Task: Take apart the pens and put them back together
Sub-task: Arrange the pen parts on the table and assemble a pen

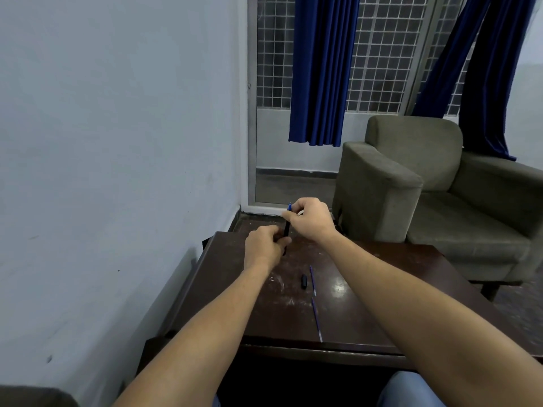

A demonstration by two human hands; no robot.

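The left hand [264, 245] is curled around the lower end of a dark pen [286, 230], knuckles up, above the far left part of the surface [396, 304]. The right hand [311, 220] is closed over the pen's upper end, pinching it just below a blue tip [289, 206] that sticks out past the fingers. The pen stands nearly upright, its long axis running from the left hand up and slightly away to the right hand, blue end uppermost. Both forearms reach forward from the near edge, the right one crossing higher and angling inward.

On the surface nearer the person, a short black pen piece [303, 281] lies just left of a thin blue refill [313, 280], which points toward the far edge. A second thin refill [317, 320] lies closer to the near edge, almost in line with the first, its pale end nearest the person.

A grey-green armchair [426, 186] stands beyond the far right corner.
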